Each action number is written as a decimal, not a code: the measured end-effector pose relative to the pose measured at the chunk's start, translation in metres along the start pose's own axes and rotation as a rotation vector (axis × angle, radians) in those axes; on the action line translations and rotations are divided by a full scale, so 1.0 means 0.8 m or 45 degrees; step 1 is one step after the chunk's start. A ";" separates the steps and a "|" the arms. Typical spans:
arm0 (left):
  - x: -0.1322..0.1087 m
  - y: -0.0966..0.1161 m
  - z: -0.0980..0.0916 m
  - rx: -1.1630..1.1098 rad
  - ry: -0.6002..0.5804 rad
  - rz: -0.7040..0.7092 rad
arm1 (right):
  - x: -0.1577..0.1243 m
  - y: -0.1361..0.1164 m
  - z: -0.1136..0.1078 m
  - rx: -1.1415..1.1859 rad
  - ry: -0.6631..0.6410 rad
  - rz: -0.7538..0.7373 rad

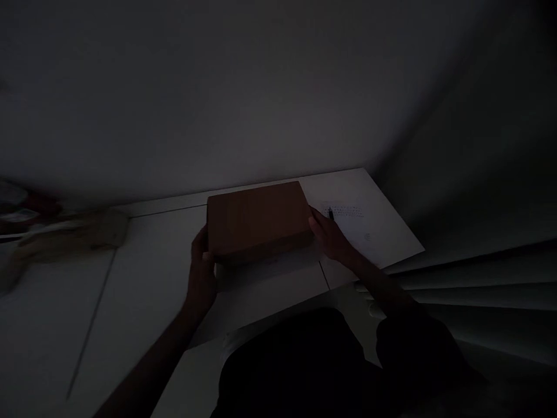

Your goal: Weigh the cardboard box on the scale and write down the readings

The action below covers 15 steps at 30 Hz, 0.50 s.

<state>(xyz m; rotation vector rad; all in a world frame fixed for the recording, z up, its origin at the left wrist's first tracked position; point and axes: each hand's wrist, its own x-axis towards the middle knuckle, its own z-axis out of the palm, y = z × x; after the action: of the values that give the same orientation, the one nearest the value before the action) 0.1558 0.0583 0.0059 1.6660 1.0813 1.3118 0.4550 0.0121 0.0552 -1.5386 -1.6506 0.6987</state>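
Note:
A brown cardboard box [259, 217] is held between my two hands over a white table [270, 296]. My left hand [202, 270] grips the box's left side, with the thumb at the near left corner. On the right side, my right hand [328, 232] presses against the box near its front corner. The scene is dim, and the fingers behind the box are hidden. Whether the box rests on the table or hangs just above it, I cannot tell.
Right of the box lie a sheet with writing [363, 223] and a dark pen [331, 214]. A beige cloth-like item [82, 232] and red and white things [41, 204] are at the far left. A wall [217, 104] stands behind the table; pale curtain folds [470, 290] hang at right.

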 end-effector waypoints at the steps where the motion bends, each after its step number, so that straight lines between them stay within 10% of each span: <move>1: 0.002 -0.001 -0.002 -0.067 -0.002 -0.034 | 0.003 0.002 -0.004 -0.015 -0.001 0.017; 10: 0.061 0.003 -0.025 -0.250 0.230 -0.223 | 0.071 0.011 -0.056 0.153 0.213 0.066; 15: 0.099 0.006 -0.039 0.025 0.209 -0.152 | 0.120 0.001 -0.039 0.497 0.219 0.232</move>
<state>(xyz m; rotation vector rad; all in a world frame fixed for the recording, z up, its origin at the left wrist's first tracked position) 0.1352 0.1317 0.0441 1.5039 1.2730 1.3822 0.4827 0.1033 0.0876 -1.4279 -1.1751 0.8989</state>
